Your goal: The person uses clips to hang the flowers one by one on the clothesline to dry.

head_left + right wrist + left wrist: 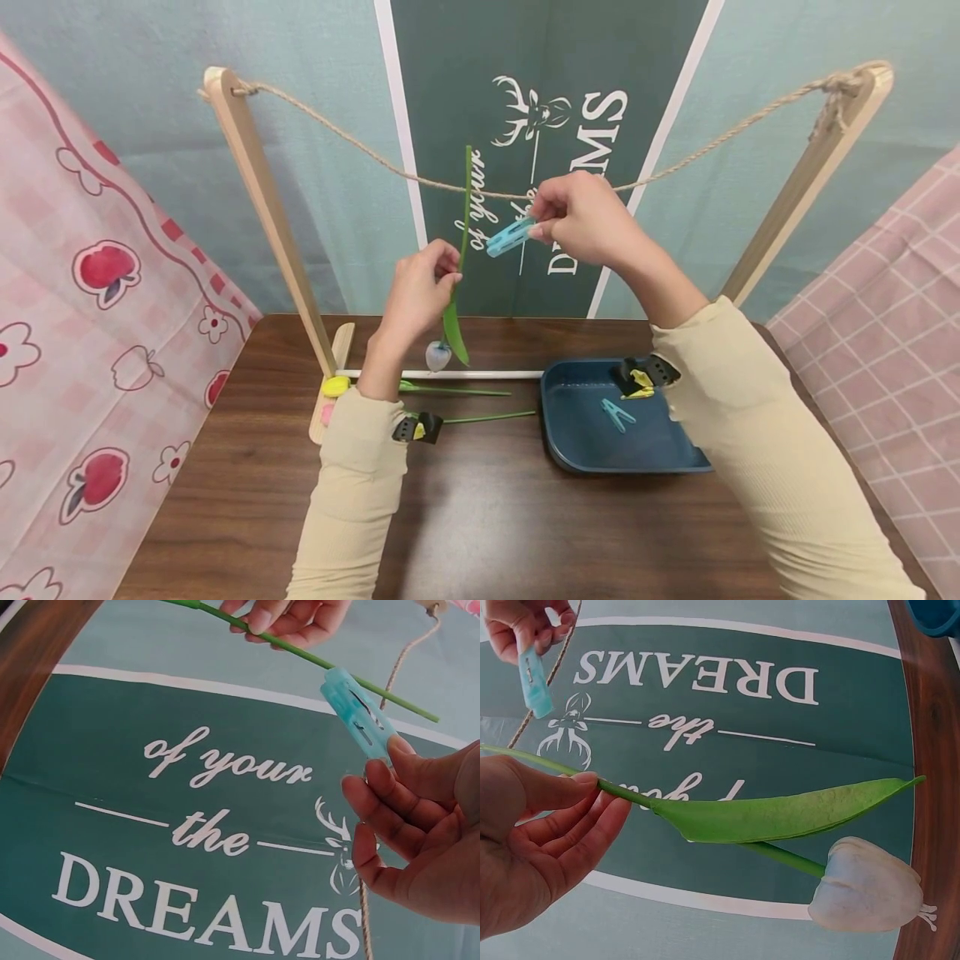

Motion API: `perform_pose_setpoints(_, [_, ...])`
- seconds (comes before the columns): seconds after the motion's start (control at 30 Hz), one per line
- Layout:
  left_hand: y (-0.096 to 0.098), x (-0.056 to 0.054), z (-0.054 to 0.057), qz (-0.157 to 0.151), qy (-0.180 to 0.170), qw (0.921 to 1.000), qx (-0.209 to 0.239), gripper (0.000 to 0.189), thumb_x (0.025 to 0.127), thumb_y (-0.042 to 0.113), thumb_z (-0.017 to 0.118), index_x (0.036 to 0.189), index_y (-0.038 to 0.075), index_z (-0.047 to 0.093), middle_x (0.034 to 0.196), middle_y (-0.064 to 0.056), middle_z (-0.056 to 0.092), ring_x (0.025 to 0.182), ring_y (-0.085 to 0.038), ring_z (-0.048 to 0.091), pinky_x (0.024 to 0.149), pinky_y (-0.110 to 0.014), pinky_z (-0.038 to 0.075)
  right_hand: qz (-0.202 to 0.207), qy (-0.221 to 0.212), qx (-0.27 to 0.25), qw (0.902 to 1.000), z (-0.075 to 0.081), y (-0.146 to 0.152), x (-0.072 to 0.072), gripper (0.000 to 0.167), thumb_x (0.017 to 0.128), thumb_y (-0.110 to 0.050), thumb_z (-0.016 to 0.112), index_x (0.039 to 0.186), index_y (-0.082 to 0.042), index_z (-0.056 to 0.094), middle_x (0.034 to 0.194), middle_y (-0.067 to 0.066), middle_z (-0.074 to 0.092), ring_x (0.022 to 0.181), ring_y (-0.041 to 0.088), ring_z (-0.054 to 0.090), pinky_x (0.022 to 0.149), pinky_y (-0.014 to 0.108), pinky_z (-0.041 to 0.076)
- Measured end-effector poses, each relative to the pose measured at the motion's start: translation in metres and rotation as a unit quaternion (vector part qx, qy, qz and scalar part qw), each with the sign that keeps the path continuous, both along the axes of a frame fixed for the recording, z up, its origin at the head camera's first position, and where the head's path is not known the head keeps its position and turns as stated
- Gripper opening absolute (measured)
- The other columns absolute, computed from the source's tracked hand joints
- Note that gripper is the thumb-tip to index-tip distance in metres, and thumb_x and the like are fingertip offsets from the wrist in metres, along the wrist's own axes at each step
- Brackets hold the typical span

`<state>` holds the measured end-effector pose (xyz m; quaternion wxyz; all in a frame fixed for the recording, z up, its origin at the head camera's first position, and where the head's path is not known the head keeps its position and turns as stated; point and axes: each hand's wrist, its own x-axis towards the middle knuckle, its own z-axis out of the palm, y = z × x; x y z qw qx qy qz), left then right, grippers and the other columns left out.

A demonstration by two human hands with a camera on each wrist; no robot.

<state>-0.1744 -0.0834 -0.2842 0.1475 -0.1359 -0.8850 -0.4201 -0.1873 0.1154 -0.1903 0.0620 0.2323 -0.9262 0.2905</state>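
My left hand (418,287) pinches the green stem of a white artificial tulip (866,885) between thumb and fingers. The tulip hangs head down, its stem end rising past a sagging twine rope (337,132). To its right, my right hand (588,218) pinches a light blue clothespin (356,712) by its handle end. The clothespin's tip points toward the stem; in the head view a gap shows between them. The twine passes near my right fingers; whether they touch it I cannot tell.
The rope is tied between two wooden posts (273,225). A dark blue tray (570,461) on the table holds another blue clothespin (617,415). A yellow tulip (336,386) and a pink flower (327,414) lie left, partly behind my left arm. A white rod (480,375) runs along the table.
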Motion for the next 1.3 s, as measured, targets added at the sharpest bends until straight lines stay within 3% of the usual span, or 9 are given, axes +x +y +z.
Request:
perform_pose_setpoints(0.67, [0.000, 0.000, -0.001, 0.001, 0.001, 1.0000, -0.002, 0.010, 0.085, -0.002, 0.060, 0.095, -0.002, 0.058, 0.084, -0.012, 0.060, 0.077, -0.022, 0.058, 0.070, -0.032, 0.048, -0.019, 0.036, -0.025, 0.9989, 0.018, -0.006, -0.001, 0.003, 0.081, 0.001, 0.064, 0.080, 0.003, 0.063, 0.067, 0.010, 0.060, 0.060, 0.016, 0.047, 0.060, 0.027, 0.035])
perform_pose_setpoints(0.97, [0.000, 0.000, -0.001, 0.000, 0.001, 1.0000, -0.001, 0.011, 0.085, -0.002, 0.060, 0.095, -0.002, 0.057, 0.084, -0.012, 0.060, 0.077, -0.023, 0.058, 0.070, -0.033, 0.048, -0.042, 0.060, -0.016, 0.9972, 0.022, -0.009, -0.002, 0.005, 0.083, -0.001, 0.062, 0.084, 0.004, 0.064, 0.072, 0.013, 0.061, 0.068, 0.020, 0.047, 0.062, 0.028, 0.035])
perform_pose_setpoints(1.3, [0.000, -0.001, -0.003, -0.002, 0.003, 1.0000, 0.003, 0.011, 0.084, -0.003, 0.060, 0.095, -0.003, 0.058, 0.084, -0.013, 0.060, 0.077, -0.023, 0.058, 0.070, -0.033, 0.048, -0.062, 0.080, -0.051, 0.9936, 0.022, -0.010, -0.002, 0.005, 0.082, -0.001, 0.063, 0.083, 0.004, 0.065, 0.071, 0.012, 0.060, 0.066, 0.017, 0.047, 0.060, 0.025, 0.034])
